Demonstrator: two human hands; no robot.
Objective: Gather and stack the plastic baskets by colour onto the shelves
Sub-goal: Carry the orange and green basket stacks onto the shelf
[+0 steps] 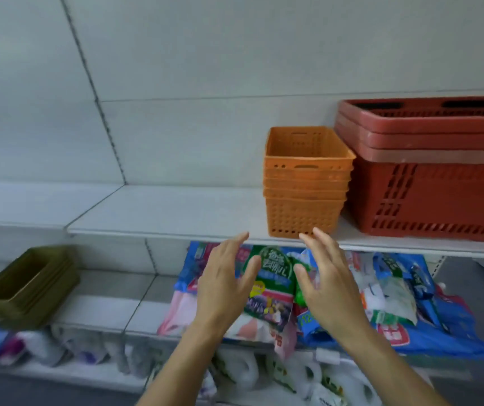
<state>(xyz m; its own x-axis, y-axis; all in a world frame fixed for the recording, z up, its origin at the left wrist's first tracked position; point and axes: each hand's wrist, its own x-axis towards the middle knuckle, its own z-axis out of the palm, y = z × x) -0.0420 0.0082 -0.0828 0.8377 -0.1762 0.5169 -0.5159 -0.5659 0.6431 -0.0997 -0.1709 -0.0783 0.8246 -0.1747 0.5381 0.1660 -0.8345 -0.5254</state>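
Observation:
A stack of several small orange baskets point(306, 183) stands on the upper white shelf point(161, 215), close to its front edge. Right beside it sits a stack of large red baskets point(428, 171). A stack of olive-green baskets point(27, 285) rests on the lower shelf at the left. My left hand point(224, 284) and my right hand point(322, 282) hover just below and in front of the orange stack, palms facing each other, fingers straight and spread, holding nothing and touching nothing.
Colourful packaged goods point(396, 294) are piled on the lower shelf under the orange and red baskets. More wrapped packs point(264, 373) fill the bottom shelf. The white back panel point(205, 54) rises behind the upper shelf.

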